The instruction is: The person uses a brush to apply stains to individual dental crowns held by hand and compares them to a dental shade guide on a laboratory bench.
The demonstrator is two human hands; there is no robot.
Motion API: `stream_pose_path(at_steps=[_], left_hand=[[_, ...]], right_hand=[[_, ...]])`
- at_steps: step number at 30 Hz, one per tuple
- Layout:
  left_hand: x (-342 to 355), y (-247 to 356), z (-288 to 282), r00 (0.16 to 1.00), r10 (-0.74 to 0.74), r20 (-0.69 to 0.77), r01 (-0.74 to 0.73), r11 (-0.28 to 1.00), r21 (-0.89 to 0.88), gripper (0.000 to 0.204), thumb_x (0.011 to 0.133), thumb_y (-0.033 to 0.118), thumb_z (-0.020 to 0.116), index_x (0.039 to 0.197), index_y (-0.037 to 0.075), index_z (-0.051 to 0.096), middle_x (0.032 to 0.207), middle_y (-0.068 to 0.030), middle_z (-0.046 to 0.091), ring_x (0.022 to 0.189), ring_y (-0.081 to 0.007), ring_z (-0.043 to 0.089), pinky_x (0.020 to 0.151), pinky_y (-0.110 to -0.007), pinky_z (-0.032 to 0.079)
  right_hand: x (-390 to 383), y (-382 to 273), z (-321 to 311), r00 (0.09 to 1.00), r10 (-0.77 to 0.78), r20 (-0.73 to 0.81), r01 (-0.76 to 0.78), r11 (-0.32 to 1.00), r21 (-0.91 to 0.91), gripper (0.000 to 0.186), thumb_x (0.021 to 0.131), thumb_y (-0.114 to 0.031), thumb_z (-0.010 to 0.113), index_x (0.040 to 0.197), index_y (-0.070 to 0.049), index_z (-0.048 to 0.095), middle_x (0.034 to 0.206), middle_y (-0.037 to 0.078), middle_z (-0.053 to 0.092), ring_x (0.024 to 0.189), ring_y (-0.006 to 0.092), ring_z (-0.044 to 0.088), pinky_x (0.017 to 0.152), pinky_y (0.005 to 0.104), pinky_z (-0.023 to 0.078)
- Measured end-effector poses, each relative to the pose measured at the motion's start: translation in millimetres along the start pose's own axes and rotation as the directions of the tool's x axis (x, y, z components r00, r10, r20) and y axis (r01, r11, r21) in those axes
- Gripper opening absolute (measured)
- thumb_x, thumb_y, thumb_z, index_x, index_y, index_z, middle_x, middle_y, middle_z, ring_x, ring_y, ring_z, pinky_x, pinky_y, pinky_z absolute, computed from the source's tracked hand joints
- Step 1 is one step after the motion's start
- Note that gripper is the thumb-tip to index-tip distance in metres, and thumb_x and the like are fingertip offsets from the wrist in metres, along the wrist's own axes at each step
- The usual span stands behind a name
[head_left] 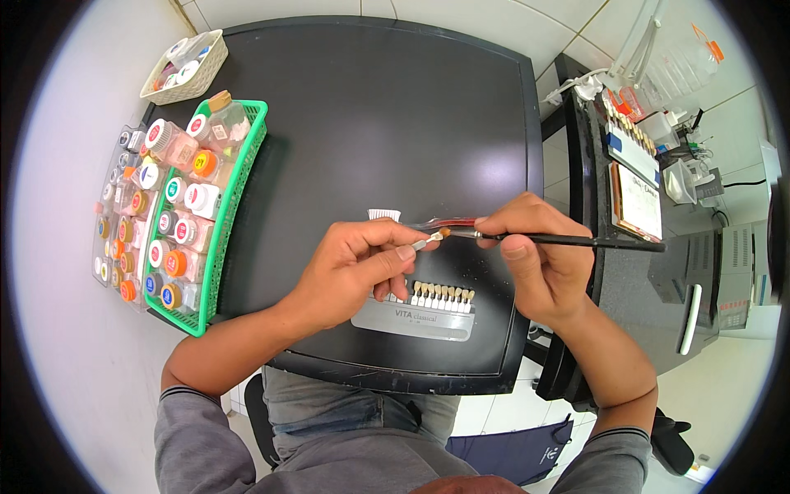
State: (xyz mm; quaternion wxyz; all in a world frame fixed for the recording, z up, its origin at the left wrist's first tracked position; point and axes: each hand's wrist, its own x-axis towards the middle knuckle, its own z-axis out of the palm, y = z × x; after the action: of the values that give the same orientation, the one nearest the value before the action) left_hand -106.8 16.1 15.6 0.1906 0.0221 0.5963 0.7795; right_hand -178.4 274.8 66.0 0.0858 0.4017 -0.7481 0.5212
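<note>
In front of my chest, my left hand (pixel 354 259) pinches a small tooth shade tab (pixel 422 244) between thumb and fingertips. My right hand (pixel 543 255) grips a fine brush (pixel 576 240) with a black handle and a metal collar. The brown bristle tip (pixel 445 233) meets the end of the tab, or lies very close to it. Below both hands lies a grey tooth shade guide (pixel 411 319) with a row of tooth-coloured tabs; my left fingers partly cover its left end. Behind the fingers show a clear-and-red stick (pixel 448 222) and a white ribbed piece (pixel 383 215).
A green basket (pixel 239 181) full of capped jars stands on the black table (pixel 370 99) at left, beside a clear container (pixel 107 198) of bottles. Far left is a cream basket (pixel 210 70). A side counter (pixel 609 305) at right bears another shade guide (pixel 634 156) and a notebook (pixel 638 202).
</note>
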Motion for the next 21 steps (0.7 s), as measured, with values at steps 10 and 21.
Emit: stream_pose_path(at_steps=[10, 21], left_hand=[[-0.8, 0.7, 1.3, 1.000, -0.017, 0.003, 0.017, 1.000, -0.014, 0.030, 0.115, 0.015, 0.064, 0.138, -0.001, 0.077, 0.095, -0.0033, 0.072, 0.078, -0.0093, 0.074, 0.061, -0.022, 0.049], [-1.4, 0.9, 1.7, 1.000, 0.003, -0.010, -0.003, 1.000, 0.018, 0.030, 0.114, 0.014, 0.065, 0.137, 0.000, 0.077, 0.092, -0.0028, 0.071, 0.076, -0.0094, 0.073, 0.060, -0.023, 0.050]], right_hand=[[5.7, -5.1, -2.3, 0.995, -0.063, 0.074, 0.075, 0.983, -0.170, 0.010, 0.099, -0.011, 0.083, 0.104, -0.003, 0.081, 0.091, 0.010, 0.079, 0.073, 0.0272, 0.069, 0.069, 0.0387, 0.050], [7.2, -13.3, 0.5, 0.989, -0.096, 0.108, 0.119, 0.968, -0.223, 0.012, 0.095, -0.012, 0.086, 0.103, -0.004, 0.081, 0.093, 0.008, 0.080, 0.074, 0.0274, 0.070, 0.072, 0.0389, 0.051]])
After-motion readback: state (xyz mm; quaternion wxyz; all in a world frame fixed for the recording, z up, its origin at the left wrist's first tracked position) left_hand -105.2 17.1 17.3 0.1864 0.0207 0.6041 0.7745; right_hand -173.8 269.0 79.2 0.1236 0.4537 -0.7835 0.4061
